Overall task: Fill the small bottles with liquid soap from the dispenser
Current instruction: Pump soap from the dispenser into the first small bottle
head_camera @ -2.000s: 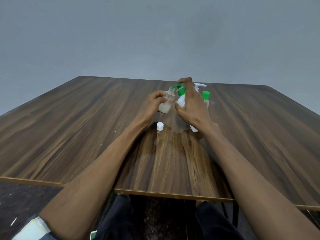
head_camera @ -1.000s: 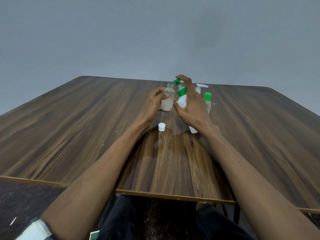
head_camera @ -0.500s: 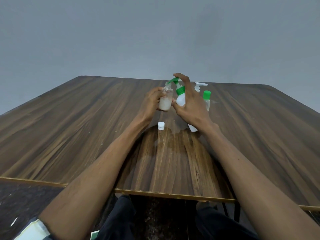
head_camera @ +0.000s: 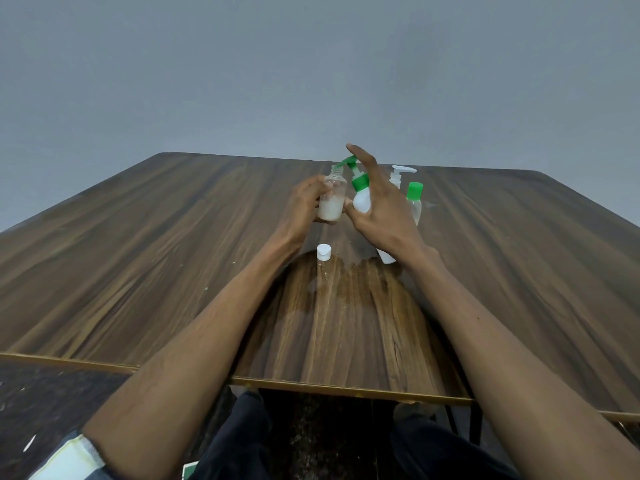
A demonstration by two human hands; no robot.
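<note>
My left hand (head_camera: 302,210) holds a small clear bottle (head_camera: 333,199), uncapped and about half full of white soap, with its mouth under the green nozzle. My right hand (head_camera: 381,209) wraps the white soap dispenser (head_camera: 362,199) with the green pump; the index finger rests on top of the pump head. The dispenser's base stands on the wooden table (head_camera: 138,265). The small bottle's white cap (head_camera: 323,252) lies on the table just in front of my hands.
Behind my right hand stand a white pump bottle (head_camera: 398,174) and a small clear bottle with a green cap (head_camera: 414,199). The table's front edge runs close to my lap.
The pump head has risen from its pressed position and my right index finger lifted with it. The soap level in the small bottle is higher than before.
</note>
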